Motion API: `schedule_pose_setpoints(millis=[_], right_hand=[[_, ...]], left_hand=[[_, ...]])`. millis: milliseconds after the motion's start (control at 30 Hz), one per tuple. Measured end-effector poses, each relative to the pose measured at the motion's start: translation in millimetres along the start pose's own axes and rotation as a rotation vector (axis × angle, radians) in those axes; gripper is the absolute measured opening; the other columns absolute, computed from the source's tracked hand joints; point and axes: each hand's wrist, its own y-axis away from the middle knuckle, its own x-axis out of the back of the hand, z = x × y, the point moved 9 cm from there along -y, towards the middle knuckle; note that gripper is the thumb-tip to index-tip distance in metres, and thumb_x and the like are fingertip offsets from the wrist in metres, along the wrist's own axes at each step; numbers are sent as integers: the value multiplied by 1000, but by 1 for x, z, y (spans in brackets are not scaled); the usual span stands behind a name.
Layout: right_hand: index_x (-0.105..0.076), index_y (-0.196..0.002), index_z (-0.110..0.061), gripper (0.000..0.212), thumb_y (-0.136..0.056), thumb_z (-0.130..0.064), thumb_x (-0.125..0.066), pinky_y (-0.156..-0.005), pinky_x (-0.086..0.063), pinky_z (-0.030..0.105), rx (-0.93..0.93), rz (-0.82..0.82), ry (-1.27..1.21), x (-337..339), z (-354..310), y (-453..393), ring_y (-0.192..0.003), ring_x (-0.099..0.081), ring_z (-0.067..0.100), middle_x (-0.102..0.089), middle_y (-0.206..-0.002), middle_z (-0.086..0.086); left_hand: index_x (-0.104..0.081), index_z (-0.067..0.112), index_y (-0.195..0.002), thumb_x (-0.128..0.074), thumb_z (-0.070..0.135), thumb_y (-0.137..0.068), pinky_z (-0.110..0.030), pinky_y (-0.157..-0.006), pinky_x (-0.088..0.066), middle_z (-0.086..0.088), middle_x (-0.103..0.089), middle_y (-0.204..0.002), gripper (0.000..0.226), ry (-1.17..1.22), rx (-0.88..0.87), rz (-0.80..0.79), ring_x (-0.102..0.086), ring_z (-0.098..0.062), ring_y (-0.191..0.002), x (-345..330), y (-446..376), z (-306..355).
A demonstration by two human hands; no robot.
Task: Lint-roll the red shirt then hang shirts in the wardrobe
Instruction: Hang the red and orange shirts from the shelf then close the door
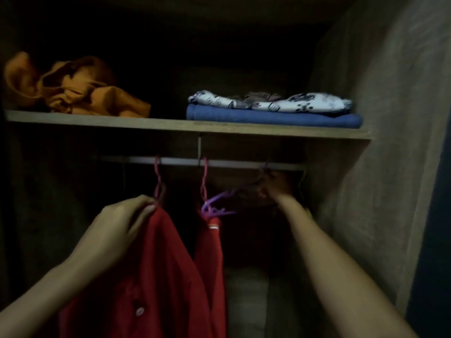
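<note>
Under the rail (170,161), the left hand (122,220) pinches the red shirt (158,276); the right hand's (273,189) grip is unclear.

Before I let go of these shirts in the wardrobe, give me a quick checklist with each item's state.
1. Pink hanger hook over the metal rail: ok.
2. Left hand holding the red shirt at its collar: ok.
3. Second pink hanger on the rail: ok.
4. Right hand grip on the purple hanger: cannot tell, dark and blurred.
5. Purple hanger hooked on the rail: cannot tell.
</note>
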Motion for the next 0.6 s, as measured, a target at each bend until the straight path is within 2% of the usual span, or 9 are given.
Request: schedule_pose_setpoints(millis=[33,133,200,267,300,367,400,467,600], right_hand=[[-62,-73,-12,36,-96,-38,-52,-42,-40,22,72,9,80,-1,-9,0,-36,-54,11,-56,-39,1],[-75,-84,-6,44,-92,-45,-55,-65,-43,32,281,81,379,-1,-48,18,-79,-67,30,-72,-80,21],[-76,-81,-7,42,-93,-42,-56,-73,-47,36,387,55,366,-9,-64,39,-87,-67,32,-72,-85,20],[-71,-69,-11,40,-93,-40,-56,-67,-44,31,361,14,295,-13,-73,55,-75,-66,25,-69,-76,15],[-66,-65,-14,39,-94,-38,-54,-59,-43,28,323,-16,214,-14,-77,64,-61,-64,17,-66,-67,10],[-56,-65,-16,36,-96,-32,-51,-37,-33,20,247,-77,-70,-16,-78,83,-31,-47,8,-60,-47,-1],[-53,-65,-15,35,-97,-30,-50,-33,-25,16,222,-94,-189,-17,-78,94,-25,-39,7,-57,-40,-2],[-50,-65,-15,35,-97,-29,-49,-32,-16,12,175,-120,-357,-22,-77,116,-24,-30,6,-52,-37,-2],[-44,-63,-20,37,-96,-34,-48,-35,-10,13,-7,-249,-777,-45,-74,161,-25,-23,6,-45,-42,-2]], left_hand=[[-65,24,-101,-51,27,-95,-26,-77,-47,12,-68,-94,15,26,4,21,-63,-6,-87,3,0,7],[-68,17,-101,-54,21,-95,-23,-80,-44,4,-72,-99,15,53,1,9,-65,-10,-93,-1,2,7],[-69,17,-101,-56,23,-95,-21,-81,-42,4,-72,-100,16,84,54,-14,-64,-8,-95,-3,1,-7],[-70,19,-100,-59,25,-93,-21,-83,-44,6,-72,-98,15,164,106,-35,-63,-4,-93,-1,0,-17],[-71,19,-99,-61,24,-92,-22,-85,-45,5,-72,-98,14,215,118,-55,-62,-2,-91,-2,1,-21],[-71,13,-101,-63,17,-90,-16,-85,-45,2,-70,-97,14,352,159,-70,-60,5,-85,1,3,-28],[-70,9,-103,-64,13,-89,-12,-83,-44,-1,-70,-98,15,410,190,-72,-59,7,-83,5,6,-31],[-69,6,-107,-65,10,-88,-10,-85,-43,-3,-69,-100,20,494,230,-64,-59,5,-84,11,12,-32],[-68,5,-113,-64,11,-89,-14,-89,-45,-3,-69,-103,25,591,261,-55,-61,-2,-90,20,21,-25]])
